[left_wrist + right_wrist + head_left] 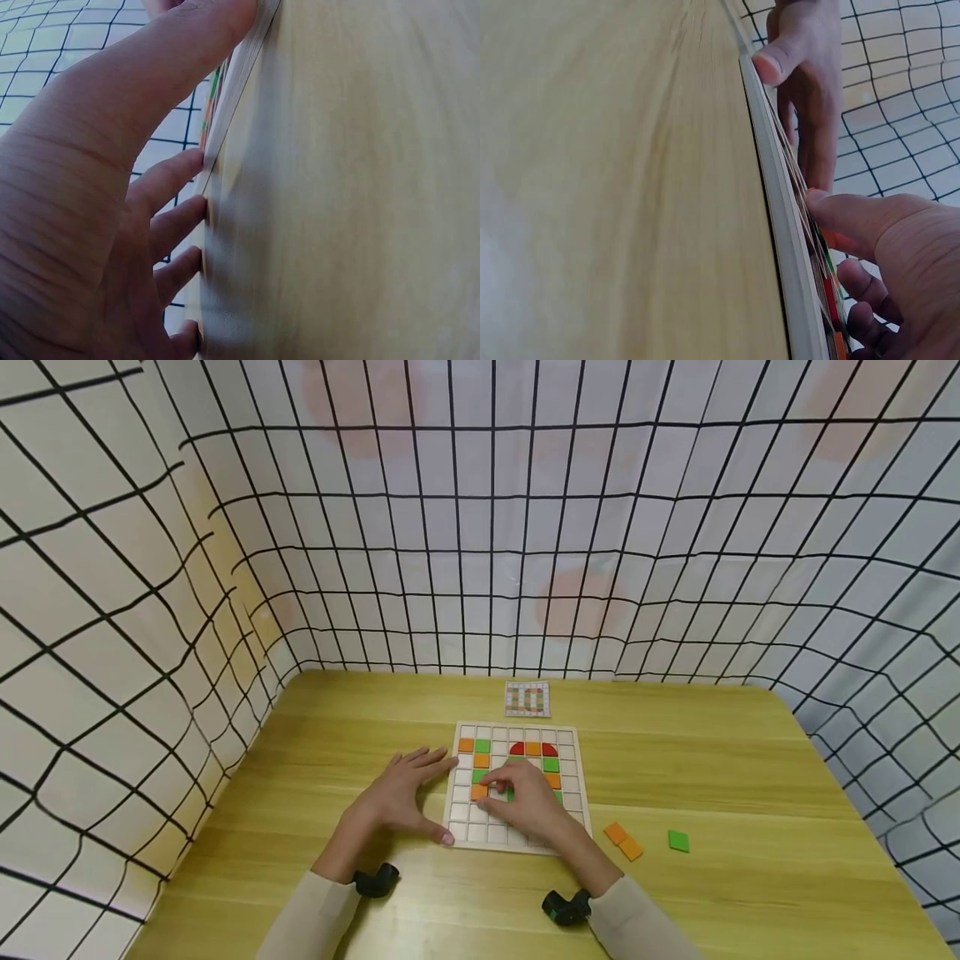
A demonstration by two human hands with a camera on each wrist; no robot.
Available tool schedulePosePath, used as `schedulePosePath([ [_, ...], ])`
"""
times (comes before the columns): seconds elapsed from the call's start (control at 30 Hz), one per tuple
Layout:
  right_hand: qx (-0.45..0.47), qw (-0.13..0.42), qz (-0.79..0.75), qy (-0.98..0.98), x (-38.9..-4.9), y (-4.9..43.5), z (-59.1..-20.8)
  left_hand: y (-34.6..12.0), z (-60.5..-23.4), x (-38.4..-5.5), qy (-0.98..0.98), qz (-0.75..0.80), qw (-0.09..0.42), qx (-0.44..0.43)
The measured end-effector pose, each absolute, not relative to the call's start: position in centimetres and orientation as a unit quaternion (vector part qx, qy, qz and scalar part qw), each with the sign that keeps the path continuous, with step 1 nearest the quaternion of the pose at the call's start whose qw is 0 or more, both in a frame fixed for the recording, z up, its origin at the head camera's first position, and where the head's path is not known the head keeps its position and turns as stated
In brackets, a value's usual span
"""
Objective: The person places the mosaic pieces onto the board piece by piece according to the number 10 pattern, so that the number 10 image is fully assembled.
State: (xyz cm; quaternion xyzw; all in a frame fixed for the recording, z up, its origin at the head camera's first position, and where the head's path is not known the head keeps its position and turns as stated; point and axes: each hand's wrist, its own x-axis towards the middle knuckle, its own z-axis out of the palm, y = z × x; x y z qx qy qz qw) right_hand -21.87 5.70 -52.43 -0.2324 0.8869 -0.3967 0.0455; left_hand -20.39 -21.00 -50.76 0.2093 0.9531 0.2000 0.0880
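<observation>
A pale wooden grid board (468, 835) lies on the table, partly filled with orange, green and red tiles. My right hand (525, 793) reaches over its middle and pinches an orange square tile (477, 792) with thumb and index finger, low in the left column of tiles. That hand covers part of the tiles behind it. Spread along the board's left side, my left hand (401, 793) touches the edge with its thumb near the front corner and its index finger higher up. In the left wrist view, the left fingers (180, 225) are extended, with fingertips at the tabletop.
Behind the board lies a small pattern card (527, 700). Two loose orange tiles (623, 841) and one green tile (678, 841) lie on the table to the right. A black wire grid (491, 527) in front of white cloth surrounds the table's back and sides.
</observation>
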Motion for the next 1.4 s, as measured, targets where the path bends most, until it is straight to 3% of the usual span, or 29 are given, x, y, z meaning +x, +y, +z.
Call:
schedulePosePath([
  [0.57, -0.236, 0.036, -0.386, 0.891, -21.8, 5.6, -52.7, -21.1, -51.1, -20.6, 0.949, 0.211, 0.089, 0.215],
  [0.87, -0.226, 0.058, -0.419, 0.877, -22.0, 6.3, -52.6, -21.1, -51.1, -20.5, 0.950, 0.211, 0.088, 0.211],
  [1.4, -0.202, 0.000, -0.383, 0.901, -21.9, 14.2, -51.1, -20.9, -50.8, -20.5, 0.949, 0.216, 0.091, 0.212],
])
